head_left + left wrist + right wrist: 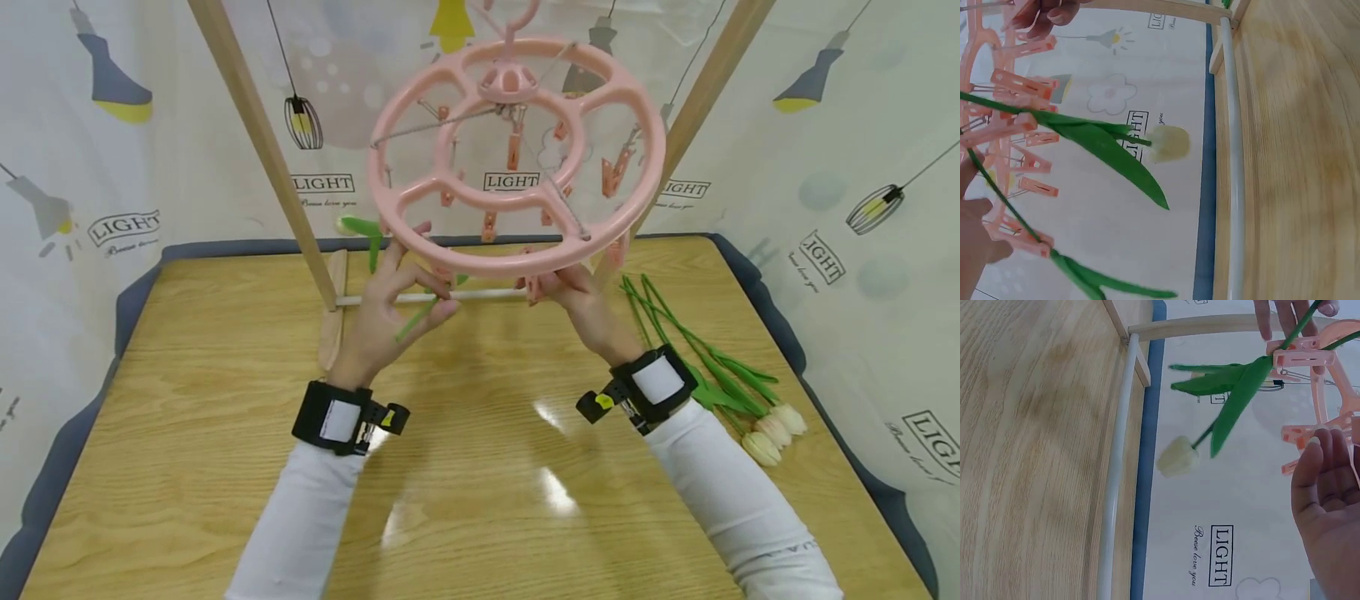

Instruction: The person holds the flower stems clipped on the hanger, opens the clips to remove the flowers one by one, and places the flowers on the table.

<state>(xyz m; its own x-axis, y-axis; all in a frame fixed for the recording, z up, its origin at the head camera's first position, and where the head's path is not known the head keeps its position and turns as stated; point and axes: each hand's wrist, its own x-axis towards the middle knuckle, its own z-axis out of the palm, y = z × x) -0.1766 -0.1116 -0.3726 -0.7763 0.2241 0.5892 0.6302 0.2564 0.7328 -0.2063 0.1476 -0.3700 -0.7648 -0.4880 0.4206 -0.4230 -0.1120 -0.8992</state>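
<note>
A pink round hanger [517, 265] with clothespins hangs in front of me. My left hand [382, 312] is at its front left, fingers spread around a green stem [416, 321] and the nearby clothespins. At the front right, my right hand [585, 308] pinches a pink clothespin [1297, 434] between thumb and fingers. Two artificial flowers hang by their stems from clothespins in the left wrist view. One is a white tulip [1179, 456], head down with green leaves [1116, 153]; the other shows its leaf [1110, 284], its bloom out of frame.
On the table [480, 500], several white tulips [772, 433] lie at the right beside my right forearm. A wooden frame has slanting posts [262, 150] on both sides and a white crossbar [487, 295] low behind my hands. Printed cloth [225, 192] surrounds the table.
</note>
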